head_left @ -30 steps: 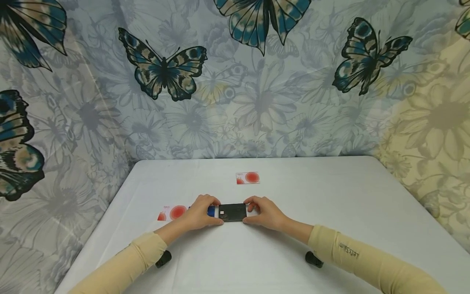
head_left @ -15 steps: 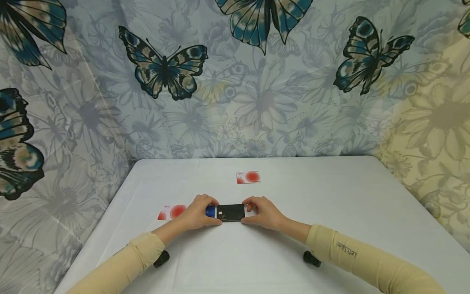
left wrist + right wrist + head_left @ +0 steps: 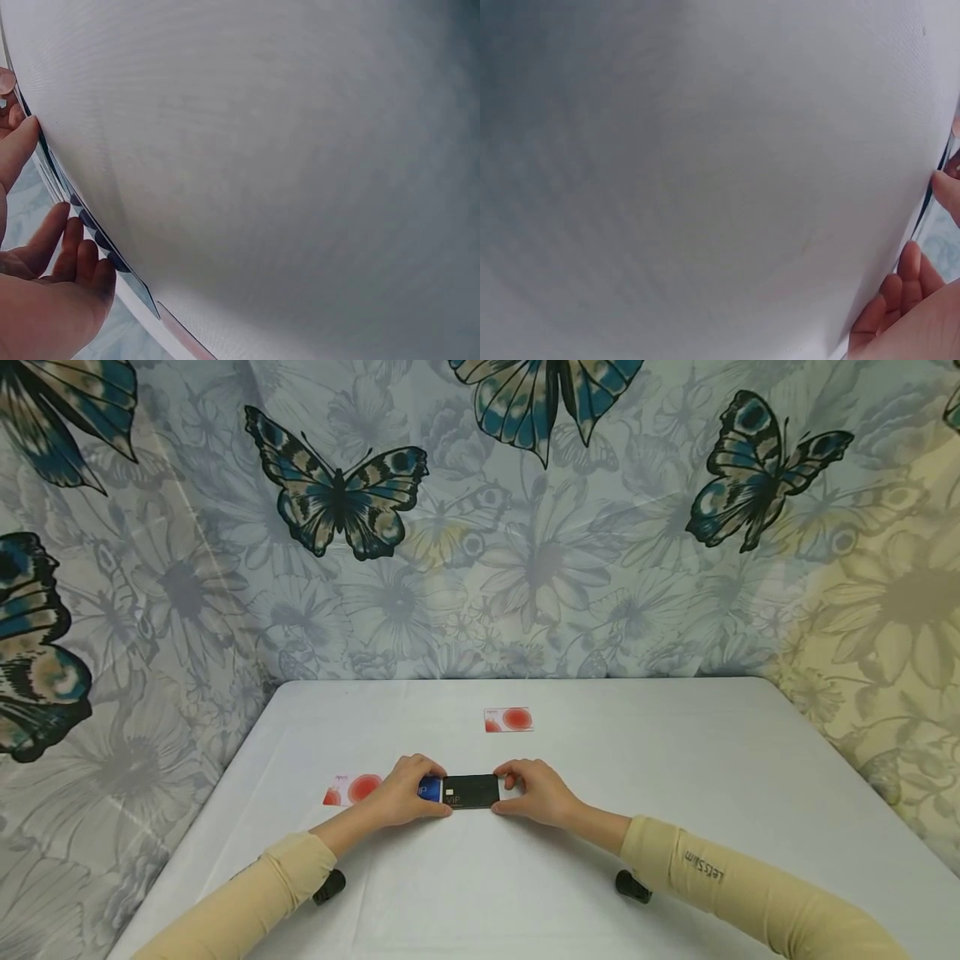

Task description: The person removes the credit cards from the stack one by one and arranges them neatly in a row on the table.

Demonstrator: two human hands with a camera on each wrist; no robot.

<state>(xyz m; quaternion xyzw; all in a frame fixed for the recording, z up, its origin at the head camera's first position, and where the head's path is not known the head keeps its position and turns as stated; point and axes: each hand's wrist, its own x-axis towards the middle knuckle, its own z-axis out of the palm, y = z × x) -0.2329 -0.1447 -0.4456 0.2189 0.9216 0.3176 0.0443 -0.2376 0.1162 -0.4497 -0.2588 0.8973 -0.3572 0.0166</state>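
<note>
A black bank card (image 3: 471, 792) marked VIP, with a small chip, lies flat at the middle of the white table. My left hand (image 3: 405, 793) pinches its left end, thumb at the near corner and forefinger at the far one. At the right end, my right hand (image 3: 542, 793) grips it the same way. A blue card (image 3: 430, 789) shows between the black card and my left palm, mostly covered by that hand. In the left wrist view, the blue card (image 3: 112, 247) appears edge-on beneath the fingers.
A white card with red circles (image 3: 354, 789) lies left of my left hand, which overlaps it. Another such card (image 3: 508, 719) lies farther back on the table (image 3: 637, 727). Dark wrist devices hang below both forearms. Butterfly-print cloth (image 3: 540, 593) hangs behind.
Both hands and the black card have shifted slightly left, showing more of the blue card's printing. The head view has tilted a little; both grips stay the same.
</note>
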